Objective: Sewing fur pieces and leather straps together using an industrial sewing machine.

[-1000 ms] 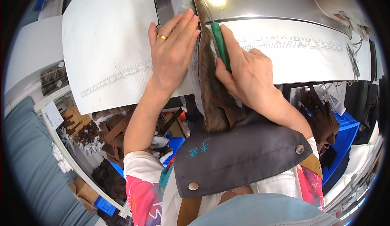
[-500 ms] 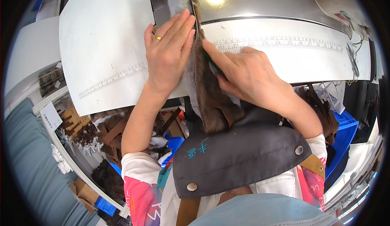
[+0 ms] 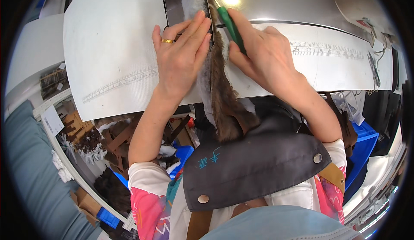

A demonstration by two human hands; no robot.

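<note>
A long strip of fur, brown (image 3: 222,89) along its right side and pale grey-white (image 3: 192,0) along its left, runs from the metal sewing machine bed (image 3: 276,5) over the table's edge onto my apron. My left hand (image 3: 179,61) lies flat on the strip's pale side, fingers stretched out beside the seam line. In my right hand (image 3: 269,56) is a green-handled awl-like tool (image 3: 232,29), with the index finger along its handle. Its thin metal shaft points at the seam near the small metal sewing parts at the top edge. The exact tip is hard to make out.
The white tabletop (image 3: 110,33) carries printed ruler scales on both sides. Thread snips (image 3: 373,69) lie at its right end. Below are blue bins (image 3: 364,147), fur and leather scraps (image 3: 123,141) and a cardboard box (image 3: 88,203). My dark apron (image 3: 254,166) hangs beneath the table edge.
My right hand has moved up and away from the strip's lower part, bringing the green tool's shaft up to the seam by the machine. My left hand has barely shifted.
</note>
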